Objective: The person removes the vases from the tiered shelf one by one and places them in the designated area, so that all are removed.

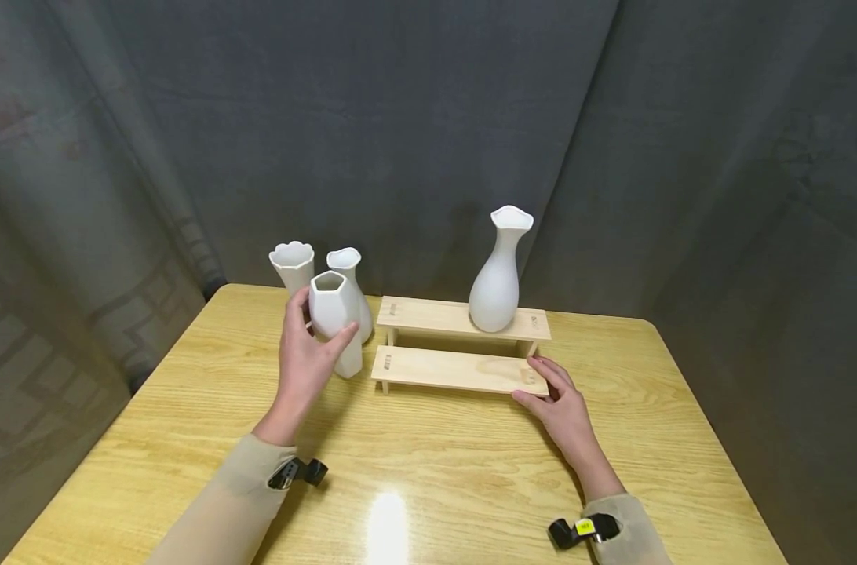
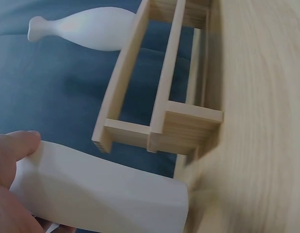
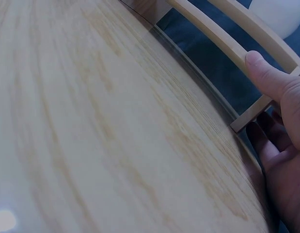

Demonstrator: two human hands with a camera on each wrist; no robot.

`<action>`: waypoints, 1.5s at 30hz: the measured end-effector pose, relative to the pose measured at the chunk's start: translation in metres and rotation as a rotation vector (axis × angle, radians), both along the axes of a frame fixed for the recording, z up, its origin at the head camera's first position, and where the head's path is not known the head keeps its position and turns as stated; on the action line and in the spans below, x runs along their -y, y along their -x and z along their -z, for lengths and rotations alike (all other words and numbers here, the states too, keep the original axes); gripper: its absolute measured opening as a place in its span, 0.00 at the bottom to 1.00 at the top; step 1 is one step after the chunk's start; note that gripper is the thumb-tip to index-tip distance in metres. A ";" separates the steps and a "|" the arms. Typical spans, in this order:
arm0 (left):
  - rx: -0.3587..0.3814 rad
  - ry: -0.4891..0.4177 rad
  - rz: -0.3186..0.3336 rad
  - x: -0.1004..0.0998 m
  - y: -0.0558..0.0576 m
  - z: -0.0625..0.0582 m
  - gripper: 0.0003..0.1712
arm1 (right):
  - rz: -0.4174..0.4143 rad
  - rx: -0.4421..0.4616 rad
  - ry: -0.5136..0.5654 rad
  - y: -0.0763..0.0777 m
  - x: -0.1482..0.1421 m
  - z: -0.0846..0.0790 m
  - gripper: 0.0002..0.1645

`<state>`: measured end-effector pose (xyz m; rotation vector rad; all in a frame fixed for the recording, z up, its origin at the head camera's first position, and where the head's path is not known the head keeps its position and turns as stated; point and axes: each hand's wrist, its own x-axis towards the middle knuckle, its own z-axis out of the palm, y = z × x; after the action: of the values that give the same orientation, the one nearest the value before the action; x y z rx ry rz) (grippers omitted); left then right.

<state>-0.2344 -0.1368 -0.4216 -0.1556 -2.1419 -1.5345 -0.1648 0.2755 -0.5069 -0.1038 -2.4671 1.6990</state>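
Note:
My left hand (image 1: 304,357) grips a white faceted vase (image 1: 335,310) with a five-sided mouth, thumb on its right side and fingers round its left. In the left wrist view the smooth wall of this vase (image 2: 106,189) stretches out from the fingers. At the right end of a two-step wooden display stand (image 1: 450,369), my right hand (image 1: 561,408) pinches the lower step, its thumb at the front edge. A tall white vase (image 1: 495,286) with a wavy rim and slim neck stands upright on the upper step, toward the right.
Behind the held vase stand a white vase with a scalloped rim (image 1: 292,260) and another with a wavy mouth (image 1: 358,294), both partly hidden. All of this is on a wooden table (image 1: 435,471), with a dark grey curtain (image 1: 372,141) hanging behind its far edge.

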 end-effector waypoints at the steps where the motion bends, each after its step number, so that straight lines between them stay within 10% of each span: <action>1: 0.001 0.003 0.001 0.000 0.001 0.001 0.52 | 0.000 -0.002 -0.001 0.000 0.000 0.000 0.46; 34: 0.023 0.058 -0.002 -0.008 0.006 0.016 0.54 | -0.006 0.004 0.016 0.000 -0.004 0.001 0.46; 45: -0.149 0.055 -0.074 -0.007 -0.006 -0.014 0.61 | 0.007 0.010 -0.008 0.001 -0.003 -0.001 0.47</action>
<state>-0.2284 -0.1294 -0.4081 -0.2006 -2.0504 -1.3787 -0.1655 0.2782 -0.5061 -0.1196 -2.4778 1.6893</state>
